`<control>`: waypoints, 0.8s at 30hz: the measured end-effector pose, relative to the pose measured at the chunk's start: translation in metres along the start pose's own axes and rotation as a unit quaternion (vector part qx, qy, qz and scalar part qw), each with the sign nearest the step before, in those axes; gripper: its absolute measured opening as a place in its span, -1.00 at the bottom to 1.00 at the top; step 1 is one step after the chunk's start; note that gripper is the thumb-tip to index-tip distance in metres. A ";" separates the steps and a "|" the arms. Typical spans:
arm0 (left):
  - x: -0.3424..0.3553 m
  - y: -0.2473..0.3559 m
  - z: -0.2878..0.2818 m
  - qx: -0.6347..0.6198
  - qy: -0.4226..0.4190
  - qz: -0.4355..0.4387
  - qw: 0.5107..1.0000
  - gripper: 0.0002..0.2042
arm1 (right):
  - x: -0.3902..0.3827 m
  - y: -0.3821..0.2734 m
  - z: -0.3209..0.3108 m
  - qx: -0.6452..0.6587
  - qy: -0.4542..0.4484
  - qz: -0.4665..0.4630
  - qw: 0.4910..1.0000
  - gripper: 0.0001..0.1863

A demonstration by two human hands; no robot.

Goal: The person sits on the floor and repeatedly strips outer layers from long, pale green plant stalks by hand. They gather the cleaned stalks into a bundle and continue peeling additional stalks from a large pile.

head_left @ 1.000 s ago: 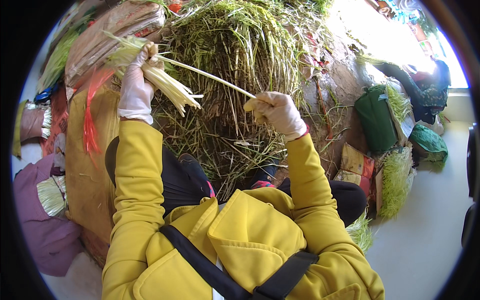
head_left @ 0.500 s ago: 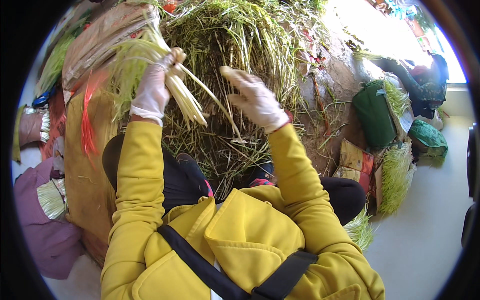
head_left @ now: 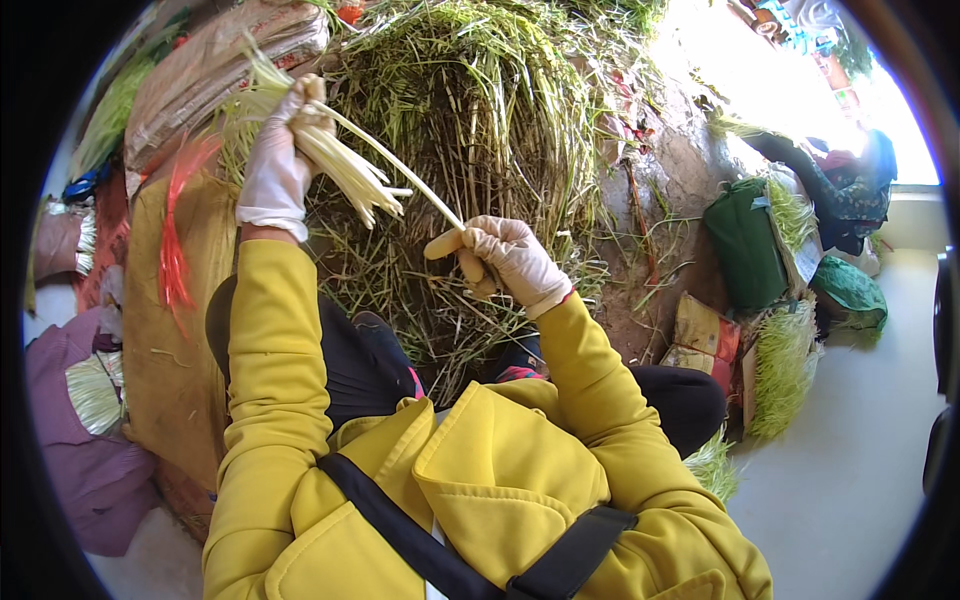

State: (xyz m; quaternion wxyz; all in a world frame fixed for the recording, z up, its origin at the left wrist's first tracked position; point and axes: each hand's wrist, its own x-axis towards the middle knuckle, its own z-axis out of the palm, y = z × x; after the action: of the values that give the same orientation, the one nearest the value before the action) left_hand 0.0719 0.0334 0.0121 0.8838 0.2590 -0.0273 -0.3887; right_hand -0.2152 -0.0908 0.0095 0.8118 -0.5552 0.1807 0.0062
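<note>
In a white glove, my left hand (head_left: 282, 165) grips a bunch of pale stalks with leafy tops (head_left: 352, 180), held up at the upper left. One long stalk (head_left: 393, 160) slants from that bunch down to my right hand (head_left: 495, 258), also gloved, which pinches its lower end between thumb and fingers. Beneath both hands spreads a large heap of green and straw-coloured stalks (head_left: 470, 100), reaching down to my feet.
Folded sacks (head_left: 220, 70), a brown board-like sheet (head_left: 175, 350) and red strings (head_left: 178, 250) lie left, beside a purple cloth (head_left: 75, 420). Right are green bundles (head_left: 745, 245), leafy bundles (head_left: 780, 380), a patterned cloth (head_left: 855, 190) and grey floor (head_left: 840, 440).
My right hand opened and rose half a second ago; now it is lower and closed on a stalk. My left hand dipped rightward, then moved back up and left with the bunch.
</note>
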 end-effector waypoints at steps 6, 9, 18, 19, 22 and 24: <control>-0.029 -0.056 0.031 0.292 0.081 -0.017 0.953 -0.62 | 0.034 -0.018 0.013 -0.167 0.150 -0.054 0.973 -0.76; -0.029 -0.090 0.026 0.168 0.087 -0.121 0.974 -0.82 | 0.063 -0.014 -0.005 -0.173 0.088 0.007 0.981 -0.78; -0.020 -0.079 0.012 0.090 0.026 -0.149 0.984 -0.84 | 0.118 0.026 -0.122 -0.498 0.314 0.117 0.800 -0.76; -0.021 -0.080 0.014 0.105 0.055 -0.132 0.984 -0.84 | 0.116 0.029 -0.120 -0.579 0.256 0.138 0.761 -0.75; -0.021 -0.077 0.017 0.107 0.075 -0.111 0.985 -0.84 | 0.101 0.014 -0.118 -0.343 0.307 0.062 0.885 -0.81; -0.021 -0.074 0.017 0.103 0.084 -0.117 0.984 -0.84 | 0.081 -0.005 -0.125 -0.219 0.341 -0.080 0.911 -0.83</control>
State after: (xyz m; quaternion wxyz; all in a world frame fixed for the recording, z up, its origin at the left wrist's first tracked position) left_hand 0.0031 -0.0009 -0.0050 0.8000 0.3820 0.0378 -0.4612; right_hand -0.1745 -0.2215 -0.0503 0.5566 -0.7002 0.3952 -0.2091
